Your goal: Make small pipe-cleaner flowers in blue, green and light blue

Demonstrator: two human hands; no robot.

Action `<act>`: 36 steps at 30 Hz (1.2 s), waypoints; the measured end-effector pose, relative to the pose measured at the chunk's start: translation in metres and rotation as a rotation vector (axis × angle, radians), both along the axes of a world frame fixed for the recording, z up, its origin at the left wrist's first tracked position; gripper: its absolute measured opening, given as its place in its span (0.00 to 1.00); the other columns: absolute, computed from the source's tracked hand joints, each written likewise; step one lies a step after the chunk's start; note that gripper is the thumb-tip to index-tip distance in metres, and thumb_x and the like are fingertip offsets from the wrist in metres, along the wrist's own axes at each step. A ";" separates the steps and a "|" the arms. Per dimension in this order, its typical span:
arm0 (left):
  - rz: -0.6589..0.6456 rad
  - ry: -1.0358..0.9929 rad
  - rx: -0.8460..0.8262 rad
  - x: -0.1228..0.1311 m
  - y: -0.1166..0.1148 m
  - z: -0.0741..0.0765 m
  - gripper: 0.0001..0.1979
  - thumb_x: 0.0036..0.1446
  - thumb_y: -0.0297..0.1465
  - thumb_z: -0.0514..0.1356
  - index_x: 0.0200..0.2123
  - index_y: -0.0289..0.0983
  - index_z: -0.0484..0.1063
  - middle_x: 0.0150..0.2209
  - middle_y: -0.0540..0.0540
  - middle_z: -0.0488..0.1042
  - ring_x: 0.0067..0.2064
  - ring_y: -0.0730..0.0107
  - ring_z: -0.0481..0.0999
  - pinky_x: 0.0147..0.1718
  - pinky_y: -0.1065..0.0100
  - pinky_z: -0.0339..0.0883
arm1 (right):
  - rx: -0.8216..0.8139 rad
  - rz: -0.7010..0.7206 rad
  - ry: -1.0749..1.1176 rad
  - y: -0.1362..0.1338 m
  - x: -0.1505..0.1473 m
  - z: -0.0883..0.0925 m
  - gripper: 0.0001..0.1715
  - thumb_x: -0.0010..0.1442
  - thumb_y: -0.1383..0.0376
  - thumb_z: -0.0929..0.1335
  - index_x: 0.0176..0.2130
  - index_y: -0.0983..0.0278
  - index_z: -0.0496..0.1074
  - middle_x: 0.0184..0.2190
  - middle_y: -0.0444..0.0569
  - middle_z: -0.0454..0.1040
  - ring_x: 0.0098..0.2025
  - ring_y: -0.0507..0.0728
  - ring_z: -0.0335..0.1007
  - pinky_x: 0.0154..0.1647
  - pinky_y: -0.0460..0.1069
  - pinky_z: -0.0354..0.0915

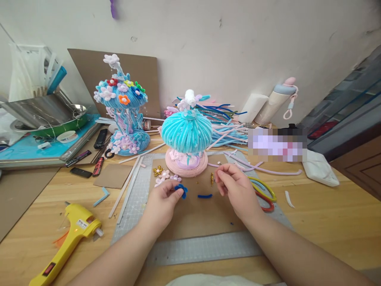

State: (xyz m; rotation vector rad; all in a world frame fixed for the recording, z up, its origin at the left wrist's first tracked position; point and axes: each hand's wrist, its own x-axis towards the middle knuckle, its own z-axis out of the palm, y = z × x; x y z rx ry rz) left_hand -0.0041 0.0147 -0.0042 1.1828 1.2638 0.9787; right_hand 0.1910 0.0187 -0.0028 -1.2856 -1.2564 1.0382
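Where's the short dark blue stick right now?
In the head view, the dark blue stick lies just right of centre on the brown cardboard, between the left hand pinching a blue flower and the right hand.

Scuffed pale wall (190, 51) behind a light wooden table (318, 214)

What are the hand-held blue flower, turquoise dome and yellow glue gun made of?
Blue petalled flower: probably pipe cleaner, matte, fuzzy edges.
Turquoise ribbed dome: likely pipe cleaners too, given its velvety ridges.
Yellow pistol-shaped glue gun: apparently hard plastic, smooth and slightly glossy.
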 end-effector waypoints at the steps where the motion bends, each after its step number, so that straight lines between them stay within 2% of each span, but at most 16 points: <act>1: 0.019 0.014 0.034 -0.003 0.003 0.000 0.06 0.46 0.33 0.62 0.26 0.36 0.74 0.27 0.48 0.72 0.32 0.68 0.69 0.34 0.70 0.60 | 0.026 0.016 -0.136 0.003 0.003 0.000 0.07 0.59 0.62 0.62 0.31 0.62 0.64 0.24 0.41 0.65 0.20 0.49 0.58 0.21 0.45 0.55; 4: 0.066 0.003 0.095 -0.008 0.011 0.000 0.07 0.46 0.34 0.62 0.27 0.35 0.74 0.28 0.47 0.73 0.32 0.67 0.69 0.34 0.70 0.61 | 0.193 0.095 -0.614 0.008 0.007 -0.002 0.06 0.56 0.65 0.63 0.34 0.62 0.70 0.32 0.47 0.72 0.34 0.56 0.67 0.36 0.50 0.62; 6: 0.100 -0.027 0.099 -0.009 0.013 -0.001 0.09 0.47 0.35 0.62 0.29 0.35 0.74 0.29 0.47 0.74 0.32 0.68 0.70 0.33 0.70 0.61 | 0.330 0.194 -0.820 0.008 0.005 -0.002 0.13 0.56 0.66 0.64 0.42 0.61 0.72 0.43 0.51 0.73 0.47 0.60 0.65 0.48 0.55 0.59; 8: 0.124 0.011 0.141 -0.010 0.014 -0.002 0.10 0.48 0.36 0.61 0.30 0.35 0.74 0.32 0.46 0.74 0.33 0.67 0.71 0.35 0.69 0.62 | 0.409 0.334 -0.946 0.003 0.001 -0.003 0.19 0.58 0.65 0.64 0.50 0.59 0.69 0.52 0.50 0.68 0.55 0.60 0.60 0.55 0.58 0.53; 11: 0.154 0.288 0.354 -0.011 0.015 -0.005 0.08 0.50 0.36 0.60 0.30 0.37 0.75 0.35 0.45 0.73 0.39 0.64 0.71 0.40 0.66 0.62 | 0.428 0.510 -1.103 -0.011 -0.007 -0.008 0.23 0.62 0.62 0.61 0.56 0.56 0.63 0.60 0.48 0.60 0.62 0.60 0.50 0.60 0.63 0.44; 13: 0.157 0.514 0.475 -0.012 0.016 -0.006 0.08 0.51 0.35 0.59 0.29 0.37 0.75 0.35 0.45 0.72 0.41 0.61 0.70 0.42 0.63 0.61 | 0.426 0.548 -1.176 -0.021 -0.011 -0.014 0.26 0.63 0.57 0.60 0.60 0.57 0.58 0.63 0.49 0.53 0.65 0.61 0.42 0.61 0.67 0.37; 16: 0.118 0.731 0.506 -0.011 0.016 -0.009 0.08 0.52 0.35 0.58 0.30 0.38 0.74 0.36 0.44 0.72 0.42 0.59 0.69 0.43 0.60 0.60 | 0.413 0.495 -1.252 -0.029 -0.015 -0.023 0.33 0.61 0.48 0.59 0.61 0.57 0.55 0.65 0.52 0.47 0.66 0.64 0.37 0.61 0.70 0.30; 22: 0.047 0.913 0.539 0.002 0.008 -0.011 0.08 0.53 0.36 0.57 0.33 0.41 0.74 0.40 0.44 0.72 0.45 0.54 0.67 0.44 0.55 0.56 | 0.339 0.287 -1.374 -0.022 -0.008 -0.029 0.30 0.62 0.47 0.57 0.60 0.53 0.57 0.65 0.50 0.45 0.66 0.65 0.37 0.59 0.71 0.26; 28: -0.064 0.967 0.571 0.012 0.008 -0.008 0.08 0.52 0.36 0.58 0.31 0.41 0.76 0.38 0.45 0.72 0.45 0.55 0.66 0.45 0.55 0.53 | 0.251 0.105 -1.435 -0.012 0.001 -0.022 0.32 0.63 0.51 0.57 0.58 0.65 0.61 0.64 0.55 0.50 0.65 0.68 0.38 0.59 0.72 0.25; 30: -0.006 0.942 0.556 0.011 0.010 -0.006 0.07 0.51 0.36 0.59 0.31 0.42 0.76 0.38 0.45 0.72 0.44 0.54 0.67 0.44 0.55 0.54 | 0.248 0.061 -1.406 -0.009 0.001 -0.019 0.30 0.64 0.53 0.56 0.57 0.68 0.63 0.63 0.56 0.53 0.64 0.68 0.41 0.58 0.72 0.25; 33: 0.160 0.872 0.529 0.001 0.016 -0.004 0.08 0.52 0.35 0.57 0.34 0.41 0.75 0.37 0.45 0.73 0.44 0.54 0.68 0.43 0.57 0.56 | 0.277 0.045 -1.326 -0.006 0.001 -0.013 0.27 0.65 0.57 0.55 0.56 0.67 0.64 0.62 0.55 0.55 0.64 0.66 0.44 0.58 0.72 0.25; 36: 0.277 0.843 0.504 -0.014 0.021 -0.001 0.09 0.54 0.34 0.55 0.35 0.39 0.73 0.38 0.44 0.73 0.45 0.55 0.68 0.44 0.57 0.57 | 0.330 0.159 -1.217 -0.009 -0.002 -0.010 0.24 0.65 0.61 0.55 0.57 0.63 0.62 0.61 0.51 0.58 0.63 0.62 0.47 0.60 0.70 0.25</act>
